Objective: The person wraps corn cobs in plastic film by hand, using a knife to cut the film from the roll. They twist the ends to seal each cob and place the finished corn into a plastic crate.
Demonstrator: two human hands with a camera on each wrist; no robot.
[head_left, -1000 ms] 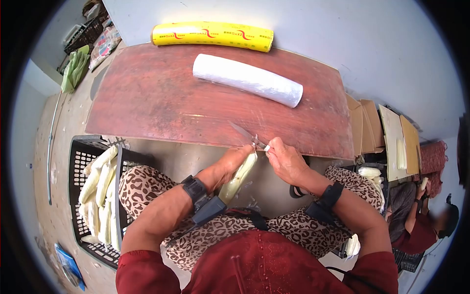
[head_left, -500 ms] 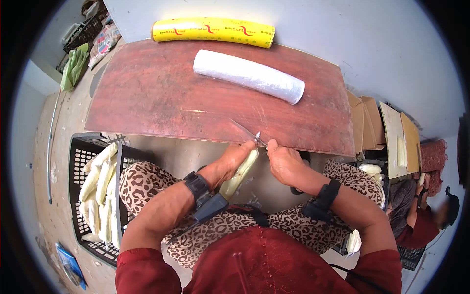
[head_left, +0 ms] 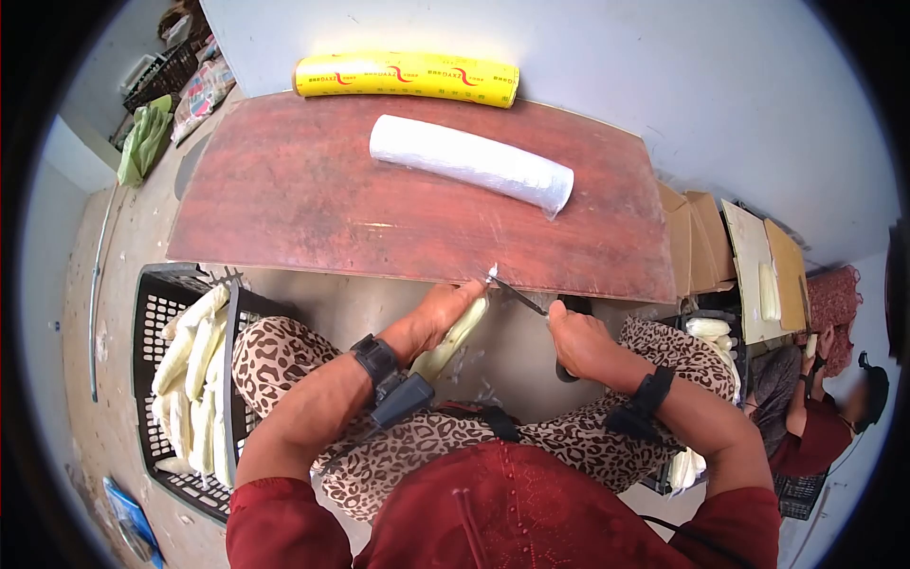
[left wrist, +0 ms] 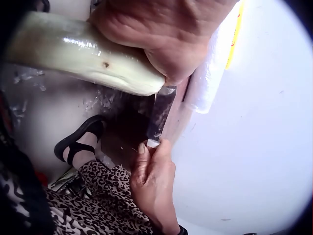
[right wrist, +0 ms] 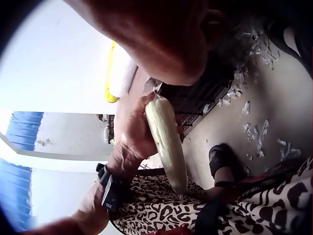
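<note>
My left hand (head_left: 444,311) grips a pale green ear of corn (head_left: 449,347) in shiny clear film, over the gap in front of the table edge. A twisted tail of film (head_left: 493,272) sticks up from its far end. My right hand (head_left: 588,343) holds a knife (head_left: 521,296) by the handle, its blade slanting toward that film tail, close by the left fingertips. In the left wrist view, the blade (left wrist: 161,113) crosses right at the corn's tip. The right wrist view shows the wrapped corn (right wrist: 167,142) lengthwise against the left palm.
On the red-brown table (head_left: 284,209) lie a white film roll (head_left: 469,161) and a yellow printed roll (head_left: 408,78). A black crate (head_left: 147,379) of corn stands at left. More corn (head_left: 709,329) and cardboard (head_left: 701,237) are at right, near another person (head_left: 806,417). Film scraps (right wrist: 261,137) litter the floor.
The right hand has drawn the knife back to the right and toward the body; its blade, which crossed the film tail, now points at it from the right. The left hand keeps its grip.
</note>
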